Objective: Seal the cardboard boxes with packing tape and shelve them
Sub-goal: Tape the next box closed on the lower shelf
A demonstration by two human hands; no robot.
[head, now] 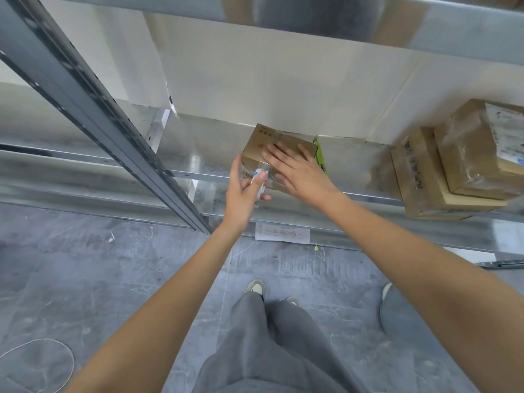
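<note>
A small brown cardboard box [262, 143] with clear tape on it sits on the metal shelf [198, 154]. My right hand [297, 171] lies flat on the box's top with its fingers spread. My left hand [243, 191] is at the box's near left corner, thumb up along the side and fingers against the taped front with its white label. A green item [321, 156] stands just right of the box, mostly hidden.
Two taped cardboard boxes [453, 171], one stacked on the other, stand on the shelf at the right. A grey upright post [113, 129] crosses at the left. A paper label [282, 233] hangs on the shelf edge. Grey floor and a wire loop [42, 361] lie below.
</note>
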